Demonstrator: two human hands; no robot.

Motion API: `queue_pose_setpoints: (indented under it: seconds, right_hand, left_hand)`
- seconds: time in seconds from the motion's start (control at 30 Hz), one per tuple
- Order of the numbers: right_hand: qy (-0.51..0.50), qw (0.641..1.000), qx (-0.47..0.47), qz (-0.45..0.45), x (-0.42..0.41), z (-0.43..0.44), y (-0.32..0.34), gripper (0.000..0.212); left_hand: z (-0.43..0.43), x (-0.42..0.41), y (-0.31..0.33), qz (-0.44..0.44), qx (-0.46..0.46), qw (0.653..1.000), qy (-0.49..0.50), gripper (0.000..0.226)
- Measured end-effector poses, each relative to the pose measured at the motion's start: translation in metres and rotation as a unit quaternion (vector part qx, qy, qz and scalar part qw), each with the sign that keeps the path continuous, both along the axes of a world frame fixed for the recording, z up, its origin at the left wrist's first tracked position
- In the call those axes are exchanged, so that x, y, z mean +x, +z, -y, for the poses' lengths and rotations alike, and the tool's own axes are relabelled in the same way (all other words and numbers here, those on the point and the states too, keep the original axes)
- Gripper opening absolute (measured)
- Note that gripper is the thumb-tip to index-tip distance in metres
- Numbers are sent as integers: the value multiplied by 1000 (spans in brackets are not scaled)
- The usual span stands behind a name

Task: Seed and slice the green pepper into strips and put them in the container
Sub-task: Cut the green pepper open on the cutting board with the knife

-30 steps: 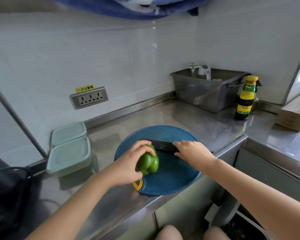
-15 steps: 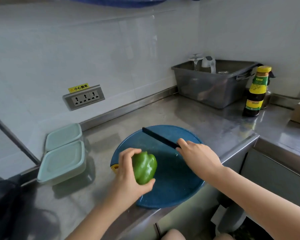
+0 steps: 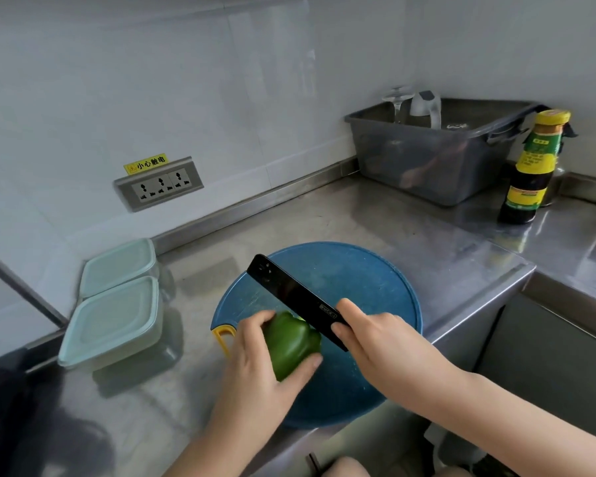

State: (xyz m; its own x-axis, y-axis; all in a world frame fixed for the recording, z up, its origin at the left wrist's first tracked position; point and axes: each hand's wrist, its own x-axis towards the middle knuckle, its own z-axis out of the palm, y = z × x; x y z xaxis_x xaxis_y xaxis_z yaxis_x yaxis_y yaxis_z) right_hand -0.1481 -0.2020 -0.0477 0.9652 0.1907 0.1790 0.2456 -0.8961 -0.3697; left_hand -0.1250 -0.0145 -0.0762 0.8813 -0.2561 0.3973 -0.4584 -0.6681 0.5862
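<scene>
No finished cut is seen in the green pepper, which is gripped whole by the left hand at the near left of the blue cutting board. A black knife is clasped by the right hand, its blade set against the pepper. Seeding, slicing and filling a lidded container, left of the board, are judged undone.

head camera looks down at counter.

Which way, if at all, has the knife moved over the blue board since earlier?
Yes: the knife came nearer from the far side of the blue board, its edge now at the green pepper.
</scene>
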Motion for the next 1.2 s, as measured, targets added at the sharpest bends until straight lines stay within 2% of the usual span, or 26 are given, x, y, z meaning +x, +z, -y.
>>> queue_pose_setpoints:
  seconds: [0.1,0.3,0.5,0.7,0.97,1.2]
  right_hand:
    - [4,1000,7,-11,2,4,-3,21]
    - [21,999,38,-11,7,1,0,21]
    - [15,994,86,-65,20,-7,10,23]
    - [4,990,103,-99,36,-16,29,28]
    - [-18,987,82,-139,41,-28,38,24]
    - [-52,989,17,-140,38,-41,33,10]
  left_hand:
    - [6,-1,-3,34,4,999,9,65]
    - [11,1,-3,38,-9,999,7,74]
    - [12,8,-5,36,42,998,29,82]
    - [17,1,-4,59,54,996,30,77]
    - [18,-3,3,11,78,996,28,75]
    - [21,-1,-3,63,88,994,34,71]
